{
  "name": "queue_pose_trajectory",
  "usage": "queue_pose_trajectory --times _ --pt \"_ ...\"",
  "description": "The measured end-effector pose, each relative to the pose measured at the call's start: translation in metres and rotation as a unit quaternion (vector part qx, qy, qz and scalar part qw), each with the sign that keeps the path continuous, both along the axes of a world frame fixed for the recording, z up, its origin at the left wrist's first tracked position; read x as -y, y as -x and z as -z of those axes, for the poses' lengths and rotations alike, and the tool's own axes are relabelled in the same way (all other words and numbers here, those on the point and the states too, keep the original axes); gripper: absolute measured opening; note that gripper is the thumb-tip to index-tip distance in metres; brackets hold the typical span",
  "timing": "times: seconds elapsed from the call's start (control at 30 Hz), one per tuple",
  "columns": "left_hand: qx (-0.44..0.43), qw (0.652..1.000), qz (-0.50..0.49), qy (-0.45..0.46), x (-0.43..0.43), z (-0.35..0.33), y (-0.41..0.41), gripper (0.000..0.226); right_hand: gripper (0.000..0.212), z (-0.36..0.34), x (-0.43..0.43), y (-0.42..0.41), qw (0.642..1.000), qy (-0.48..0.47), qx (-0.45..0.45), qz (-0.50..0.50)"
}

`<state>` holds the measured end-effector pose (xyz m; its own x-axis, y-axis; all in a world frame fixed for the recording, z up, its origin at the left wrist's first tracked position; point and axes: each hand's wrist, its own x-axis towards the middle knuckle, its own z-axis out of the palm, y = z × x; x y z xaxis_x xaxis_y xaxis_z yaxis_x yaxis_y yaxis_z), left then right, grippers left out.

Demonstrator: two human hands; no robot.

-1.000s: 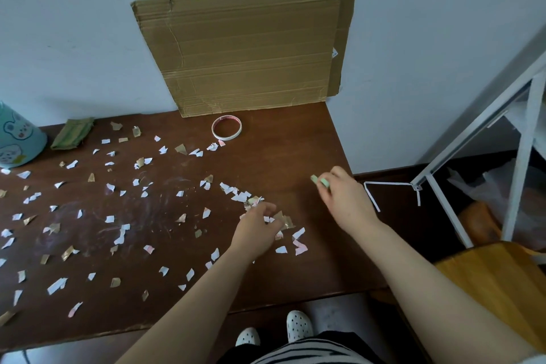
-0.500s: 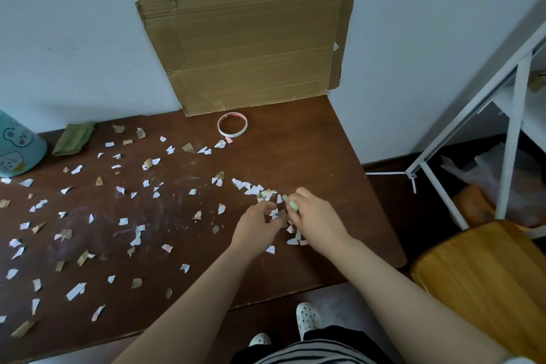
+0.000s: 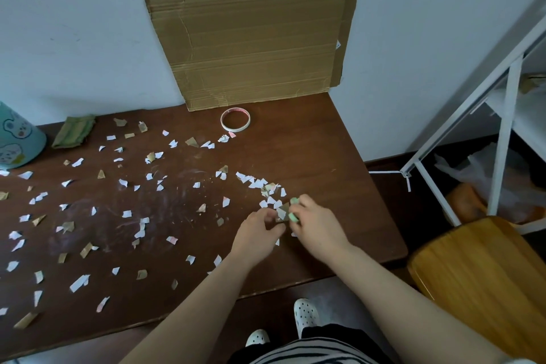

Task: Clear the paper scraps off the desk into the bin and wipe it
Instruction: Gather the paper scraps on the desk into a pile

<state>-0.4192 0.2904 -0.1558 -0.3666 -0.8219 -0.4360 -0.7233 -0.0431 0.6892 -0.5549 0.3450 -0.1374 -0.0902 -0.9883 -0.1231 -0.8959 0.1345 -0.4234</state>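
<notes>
Paper scraps (image 3: 127,214) cover the desk (image 3: 325,156) toward nine o'clock; wiping is not yet done. Left hand (image 3: 258,235) and right hand (image 3: 320,227) curl their fingers, pinching Paper scraps gathered at three o'clock.

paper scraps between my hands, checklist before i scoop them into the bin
White and brown paper scraps piled between left hand and right hand: ok.
Right hand free: not ok, it holds a small pale green piece.
Blue bear-print bin within reach: cannot tell, it stands at the far left.
Folded green cloth ready: ok, beside the bin.
Brown wooden desk cleared: not ok, scraps all over.
</notes>
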Motion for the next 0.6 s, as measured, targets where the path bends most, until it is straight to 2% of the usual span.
queue_pose_trajectory --times 0.1,0.2,0.3,0.4,0.5,0.6 --pt "0.002 1.000 0.003 -0.003 0.000 0.001 -0.005 0.035 0.018 -0.005 0.005 -0.013 1.000 0.006 0.011 -0.011" --pt "-0.006 1.000 -0.001 -0.002 -0.002 -0.001 -0.004 0.034 0.019 -0.014 0.006 0.002 0.999 0.036 0.015 0.034" --pt "-0.013 1.000 0.003 -0.001 -0.005 -0.003 0.002 0.032 0.016 -0.019 -0.002 0.036 0.993 0.044 -0.026 0.104" --pt "-0.022 1.000 0.015 -0.006 -0.009 -0.003 0.009 0.032 0.018 -0.016 -0.013 0.065 0.982 -0.006 -0.087 0.165" --pt "-0.032 0.999 0.023 -0.006 -0.013 -0.002 0.013 0.028 0.023 -0.009 -0.018 0.057 0.983 -0.067 -0.080 0.148" --pt "-0.032 0.999 0.025 -0.004 -0.014 -0.003 0.015 0.029 0.023 -0.004 -0.015 0.022 0.994 -0.066 -0.044 0.082"
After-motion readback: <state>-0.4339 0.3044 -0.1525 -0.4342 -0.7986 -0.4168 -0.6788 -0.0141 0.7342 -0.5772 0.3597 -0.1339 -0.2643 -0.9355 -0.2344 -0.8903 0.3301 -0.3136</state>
